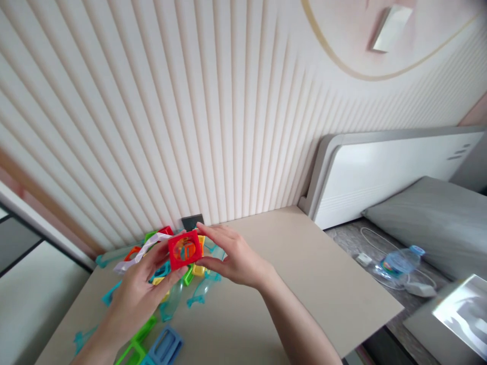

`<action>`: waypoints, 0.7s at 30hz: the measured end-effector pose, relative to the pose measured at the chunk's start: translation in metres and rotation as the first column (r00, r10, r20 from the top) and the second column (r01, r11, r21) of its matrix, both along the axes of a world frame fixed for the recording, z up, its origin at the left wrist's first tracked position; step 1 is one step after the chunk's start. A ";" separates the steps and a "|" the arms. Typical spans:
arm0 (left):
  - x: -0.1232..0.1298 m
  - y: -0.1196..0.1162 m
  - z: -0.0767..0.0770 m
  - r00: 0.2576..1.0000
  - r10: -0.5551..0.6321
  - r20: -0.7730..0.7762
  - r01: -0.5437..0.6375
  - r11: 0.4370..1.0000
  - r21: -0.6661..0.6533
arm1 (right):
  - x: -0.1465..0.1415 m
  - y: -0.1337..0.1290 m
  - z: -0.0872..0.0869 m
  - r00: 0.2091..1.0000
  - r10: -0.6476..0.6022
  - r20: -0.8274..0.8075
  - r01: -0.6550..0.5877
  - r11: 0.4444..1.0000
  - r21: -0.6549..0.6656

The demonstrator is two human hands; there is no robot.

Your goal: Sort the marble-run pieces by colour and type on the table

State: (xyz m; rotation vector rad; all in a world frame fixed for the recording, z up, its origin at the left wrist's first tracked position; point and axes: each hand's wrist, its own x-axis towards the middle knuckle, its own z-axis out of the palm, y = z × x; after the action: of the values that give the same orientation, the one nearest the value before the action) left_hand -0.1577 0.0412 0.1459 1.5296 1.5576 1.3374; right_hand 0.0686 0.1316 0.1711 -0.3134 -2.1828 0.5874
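Note:
A red square block with a round opening (171,254) is held up between both hands, above a pile of toy parts. My left hand (142,291) grips its left side and lower edge, thumb underneath. The fingers of my right hand (232,253) close on its right side, index finger at the top corner and thumb below. Through the opening an orange piece shows. Behind and under the hands lie translucent teal pieces (197,299), yellow pieces (198,270) and green pieces. Nearer, a blue block (166,345) lies beside green frames (133,352).
The beige table (289,268) meets a ribbed wall (228,126). A dark box (192,221) stands by the wall. On the right are a grey pillow (426,223), a plastic bottle (401,261) with a white cable, and a white headboard (388,172).

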 end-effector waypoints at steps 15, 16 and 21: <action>0.066 0.034 0.035 0.986 0.099 0.133 -0.093 0.994 -0.054 | 0.035 0.025 0.002 0.986 -0.060 -0.152 0.047 0.995 -0.089; 0.068 0.038 0.034 0.989 0.092 0.119 -0.086 0.995 -0.051 | 0.037 0.028 0.003 0.986 -0.066 -0.152 0.051 0.994 -0.098; 0.075 0.052 0.032 0.996 0.060 0.066 -0.058 0.998 -0.037 | 0.047 0.037 0.005 0.976 -0.104 -0.191 0.077 0.987 -0.142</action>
State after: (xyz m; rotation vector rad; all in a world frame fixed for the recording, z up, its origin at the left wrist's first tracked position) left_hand -0.0824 0.0931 0.1781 1.4133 1.5864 1.3729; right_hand 0.1160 0.1684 0.1761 -0.4062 -1.9319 0.6851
